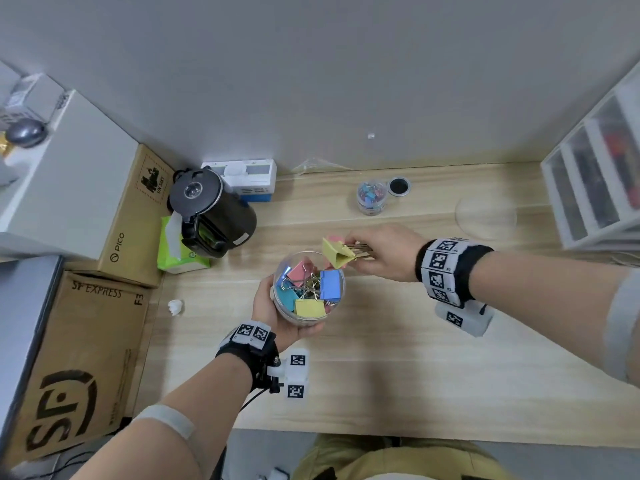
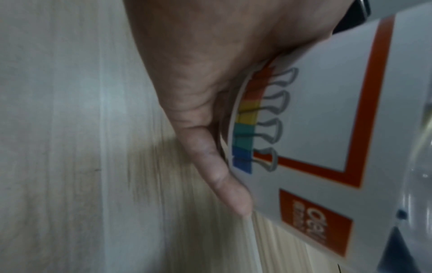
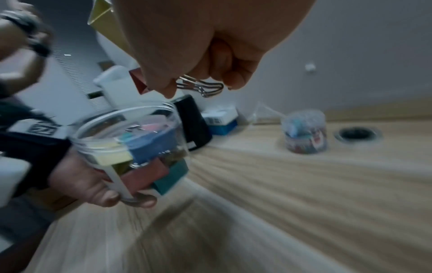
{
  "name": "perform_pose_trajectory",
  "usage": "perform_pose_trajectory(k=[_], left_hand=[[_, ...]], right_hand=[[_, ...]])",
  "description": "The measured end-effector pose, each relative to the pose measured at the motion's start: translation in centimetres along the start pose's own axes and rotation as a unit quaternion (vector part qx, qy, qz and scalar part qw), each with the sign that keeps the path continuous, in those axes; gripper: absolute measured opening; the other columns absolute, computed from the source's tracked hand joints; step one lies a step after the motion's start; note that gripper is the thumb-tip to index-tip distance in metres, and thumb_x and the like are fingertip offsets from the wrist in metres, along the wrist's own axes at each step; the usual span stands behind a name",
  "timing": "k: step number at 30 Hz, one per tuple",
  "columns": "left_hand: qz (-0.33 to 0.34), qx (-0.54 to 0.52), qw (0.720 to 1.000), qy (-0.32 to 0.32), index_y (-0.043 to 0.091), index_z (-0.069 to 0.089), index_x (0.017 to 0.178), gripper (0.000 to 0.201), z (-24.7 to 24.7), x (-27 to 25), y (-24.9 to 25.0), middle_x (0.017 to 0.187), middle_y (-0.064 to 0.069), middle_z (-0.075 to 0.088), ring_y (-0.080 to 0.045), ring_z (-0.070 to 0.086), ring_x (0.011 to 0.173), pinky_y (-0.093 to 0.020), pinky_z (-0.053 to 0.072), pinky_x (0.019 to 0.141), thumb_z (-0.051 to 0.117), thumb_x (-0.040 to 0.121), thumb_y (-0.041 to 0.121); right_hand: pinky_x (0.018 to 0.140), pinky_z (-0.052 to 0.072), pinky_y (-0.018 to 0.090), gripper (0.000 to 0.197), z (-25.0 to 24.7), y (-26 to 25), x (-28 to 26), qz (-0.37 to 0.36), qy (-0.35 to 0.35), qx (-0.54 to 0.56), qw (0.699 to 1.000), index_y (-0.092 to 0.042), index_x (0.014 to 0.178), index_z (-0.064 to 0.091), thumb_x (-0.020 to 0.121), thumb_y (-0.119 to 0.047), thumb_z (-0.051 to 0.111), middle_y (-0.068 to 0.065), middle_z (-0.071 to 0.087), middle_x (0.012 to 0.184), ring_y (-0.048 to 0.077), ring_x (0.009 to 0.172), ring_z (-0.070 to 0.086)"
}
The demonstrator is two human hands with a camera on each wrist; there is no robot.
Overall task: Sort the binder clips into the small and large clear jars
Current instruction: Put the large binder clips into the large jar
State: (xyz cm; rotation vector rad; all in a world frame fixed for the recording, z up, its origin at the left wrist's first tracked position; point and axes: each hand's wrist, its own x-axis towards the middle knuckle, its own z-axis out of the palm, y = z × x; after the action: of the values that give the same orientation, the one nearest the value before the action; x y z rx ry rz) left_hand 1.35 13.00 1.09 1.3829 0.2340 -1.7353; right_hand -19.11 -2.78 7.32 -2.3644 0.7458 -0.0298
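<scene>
Over the wooden desk (image 1: 398, 358) we cup the large clear jar (image 1: 309, 289) in our left hand (image 1: 273, 315), fingers curled round it. Our right hand (image 1: 384, 252) pinches a yellow binder clip (image 1: 335, 252), perhaps a pink one too, at the rim; we should centre them, then release. The small jar (image 1: 371, 197) stands well apart.

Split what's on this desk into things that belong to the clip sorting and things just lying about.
Job: large jar in left hand; yellow and pink clips in right hand; small jar; clear lid.
Lying about: kettle, tissue pack, cardboard boxes, drawer unit.
</scene>
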Motion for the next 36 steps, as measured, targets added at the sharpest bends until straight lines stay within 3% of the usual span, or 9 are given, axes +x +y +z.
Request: perform_pose_trajectory(k=[2, 6, 12, 15, 19, 23, 28, 31, 36], left_hand=[[0.000, 0.024, 1.000, 0.006, 0.015, 0.067, 0.132, 0.073, 1.5, 0.0, 0.3, 0.130, -0.018, 0.069, -0.044, 0.063, 0.122, -0.045, 0.058, 0.079, 0.042, 0.087, 0.067], [0.001, 0.045, 0.999, -0.009, 0.016, 0.071, 0.116, 0.061, 3.9, 0.1, 0.6, 0.109, -0.016, 0.076, -0.040, 0.075, 0.090, -0.044, 0.054, 0.080, 0.039, 0.091, 0.062], [-0.010, 0.044, 0.999, -0.029, 0.013, 0.071, 0.114, 0.058, 5.6, 0.8, -0.2, 0.115, -0.020, 0.072, -0.046, 0.071, 0.100, -0.044, 0.055, 0.076, 0.046, 0.089, 0.059], [-0.017, 0.037, 0.998, -0.043, 0.013, 0.074, 0.114, 0.062, 5.6, 1.2, -0.6, 0.118, -0.019, 0.072, -0.045, 0.070, 0.104, -0.044, 0.056, 0.076, 0.045, 0.088, 0.061], [-0.024, 0.008, 0.998, -0.053, 0.013, 0.068, 0.130, 0.073, 5.7, 1.3, -0.7, 0.125, -0.021, 0.069, -0.044, 0.070, 0.104, -0.046, 0.059, 0.074, 0.043, 0.086, 0.066], [-0.024, -0.016, 0.999, -0.046, 0.012, 0.060, 0.140, 0.079, 6.1, 1.5, -0.7, 0.133, -0.024, 0.066, -0.046, 0.069, 0.107, -0.048, 0.055, 0.084, 0.043, 0.085, 0.066], [-0.032, -0.053, 0.997, -0.050, 0.011, 0.060, 0.139, 0.077, 6.5, 1.9, -0.9, 0.133, -0.024, 0.065, -0.050, 0.067, 0.109, -0.049, 0.058, 0.085, 0.045, 0.086, 0.064], [-0.018, -0.061, 0.997, -0.047, 0.009, 0.064, 0.133, 0.075, 6.6, 2.2, -1.3, 0.130, -0.025, 0.066, -0.051, 0.070, 0.101, -0.051, 0.061, 0.079, 0.046, 0.087, 0.065], [0.003, -0.037, 0.998, -0.047, 0.010, 0.072, 0.112, 0.065, 7.0, 2.7, -1.8, 0.108, -0.022, 0.074, -0.043, 0.074, 0.088, -0.050, 0.059, 0.079, 0.044, 0.091, 0.065]], right_hand=[[0.072, 0.043, 0.030, 0.032, -1.0, -1.4, 0.4, -0.049, -0.047, -0.035, 0.997, -0.027, 0.122, 0.060, 0.091, -0.036, 0.061, -0.004, 0.069, 0.105, 0.021, 0.091, 0.061], [0.063, 0.040, 0.030, 0.020, -1.0, -3.5, 0.5, -0.088, -0.086, -0.110, 0.986, -0.031, 0.111, 0.063, 0.092, -0.034, 0.057, -0.004, 0.064, 0.088, 0.021, 0.075, 0.054], [0.062, 0.038, 0.029, 0.026, -0.1, -3.2, 0.0, -0.073, -0.041, -0.151, 0.985, -0.033, 0.113, 0.062, 0.088, -0.037, 0.056, -0.003, 0.066, 0.101, 0.026, 0.081, 0.060], [0.061, 0.036, 0.030, 0.039, -0.3, -2.6, -1.1, -0.043, 0.005, -0.130, 0.991, -0.025, 0.118, 0.055, 0.082, -0.041, 0.059, -0.003, 0.059, 0.077, 0.026, 0.069, 0.051], [0.061, 0.038, 0.032, 0.033, -0.7, -1.7, -2.4, 0.005, 0.050, -0.115, 0.992, -0.022, 0.098, 0.046, 0.088, -0.053, 0.049, -0.011, 0.036, 0.056, 0.025, 0.063, 0.046], [0.064, 0.039, 0.035, 0.025, -0.4, -1.3, -2.2, 0.019, 0.055, -0.153, 0.986, -0.019, 0.098, 0.040, 0.101, -0.042, 0.031, -0.003, 0.055, 0.072, 0.030, 0.071, 0.056], [0.074, 0.048, 0.038, 0.038, 0.3, -2.0, -1.1, 0.020, 0.043, -0.211, 0.976, -0.019, 0.128, 0.047, 0.102, -0.042, 0.032, 0.004, 0.068, 0.105, 0.030, 0.092, 0.065], [0.062, 0.037, 0.032, 0.042, 0.4, -2.3, -0.9, 0.043, 0.032, -0.231, 0.971, -0.017, 0.105, 0.063, 0.100, -0.047, 0.034, 0.006, 0.068, 0.097, 0.029, 0.085, 0.064], [0.066, 0.032, 0.031, 0.046, 0.4, -3.1, -1.4, 0.054, 0.017, -0.214, 0.975, -0.017, 0.085, 0.060, 0.101, -0.051, 0.034, 0.006, 0.065, 0.095, 0.028, 0.085, 0.059]])
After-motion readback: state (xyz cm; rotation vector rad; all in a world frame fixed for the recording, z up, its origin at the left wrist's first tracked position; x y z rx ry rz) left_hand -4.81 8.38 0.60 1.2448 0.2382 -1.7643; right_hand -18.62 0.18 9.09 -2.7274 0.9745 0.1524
